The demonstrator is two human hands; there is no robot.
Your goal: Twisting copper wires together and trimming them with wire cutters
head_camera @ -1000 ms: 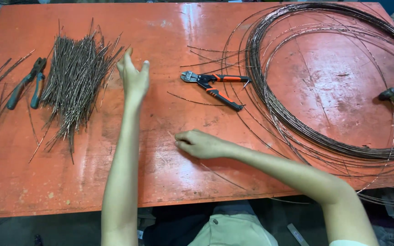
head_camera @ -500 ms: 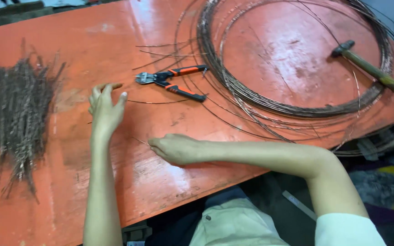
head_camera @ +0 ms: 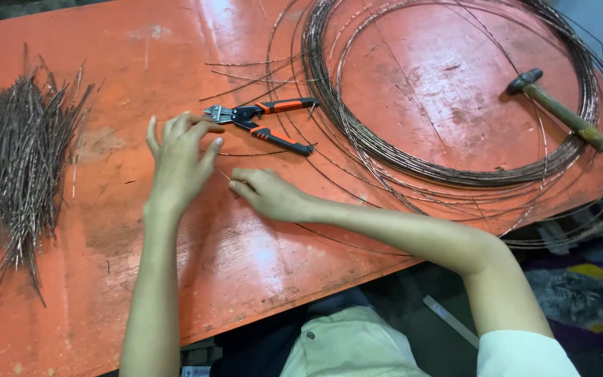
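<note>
Right hand (head_camera: 270,194) pinches a thin wire (head_camera: 329,234); left hand (head_camera: 179,157), grip released, nears the cutters (head_camera: 263,119) at 12 o'clock. Springy wire could whip loose.

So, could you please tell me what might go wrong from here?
The cutters lie beside the left hand; a careless reach could nick a finger. Loose strands from the wire coil run under the right hand and might spring or prick. The coil overhangs the table edge and could slide off.

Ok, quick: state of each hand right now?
Left hand: open, fingers spread on the orange table.
Right hand: pinching a thin wire.
</note>
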